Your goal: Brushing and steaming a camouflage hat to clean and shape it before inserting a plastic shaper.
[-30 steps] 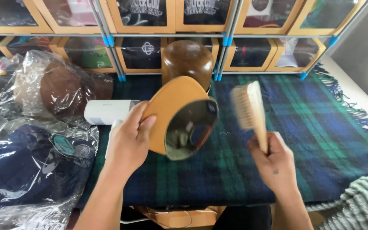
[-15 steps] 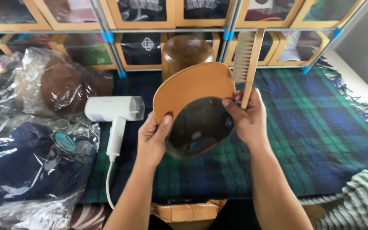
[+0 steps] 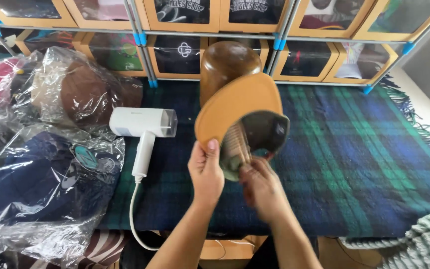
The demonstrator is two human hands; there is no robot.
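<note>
A tan-brimmed cap [image 3: 242, 117], held upside down above the plaid-covered tabletop [image 3: 354, 164], is being brushed inside its dark crown. The left hand [image 3: 206, 172] pinches the brim edge, thumb on top; the right hand [image 3: 261, 188], blurred, has its fingers wrapped around a wooden brush [image 3: 235, 147] set against the lining. Brushing looks mid-course; the next stroke calls for a steady brim. Behind stands a brown head form [image 3: 225, 65], at left a white handheld steamer [image 3: 143, 124], clear-bagged caps [image 3: 51, 179] with a round teal label, and windowed cardboard boxes [image 3: 182, 12] on shelves.
</note>
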